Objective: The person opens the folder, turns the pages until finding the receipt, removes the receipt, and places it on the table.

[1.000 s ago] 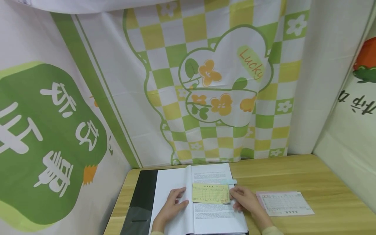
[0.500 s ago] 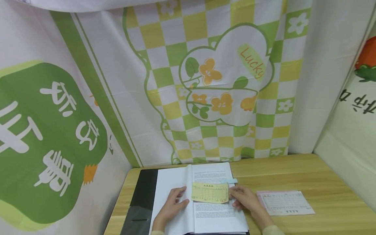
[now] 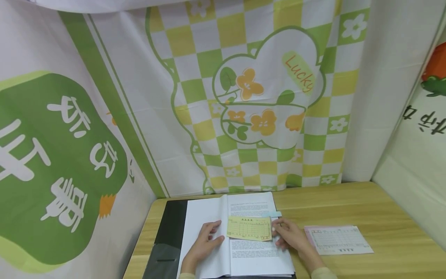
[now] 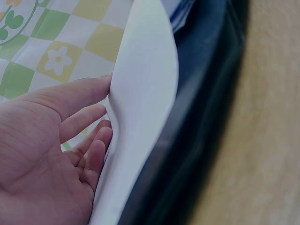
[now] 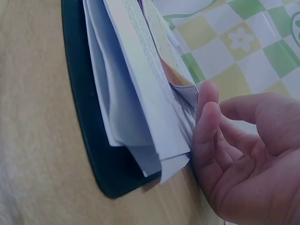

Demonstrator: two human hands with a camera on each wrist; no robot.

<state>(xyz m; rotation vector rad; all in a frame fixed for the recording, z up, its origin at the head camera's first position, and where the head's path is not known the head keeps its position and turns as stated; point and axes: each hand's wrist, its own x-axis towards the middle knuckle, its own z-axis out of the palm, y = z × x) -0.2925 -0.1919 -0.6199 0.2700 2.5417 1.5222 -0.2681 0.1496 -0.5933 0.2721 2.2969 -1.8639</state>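
Yellow slip (image 3: 249, 228) lying between the hands, long axis running from one to the other. Right hand (image 3: 288, 234) sitting nearer, pinching its closer end; left hand (image 3: 206, 241) resting against white page (image 3: 200, 215), fingers relaxed, not touching slip.

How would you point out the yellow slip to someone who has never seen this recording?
Find the black folder open on the wooden table. Over its right-hand printed page, between the left hand and right hand, is the yellow slip, small and ruled. Its colour sets it apart: the page is white, and the other form, right of the folder, is white with pink edging.
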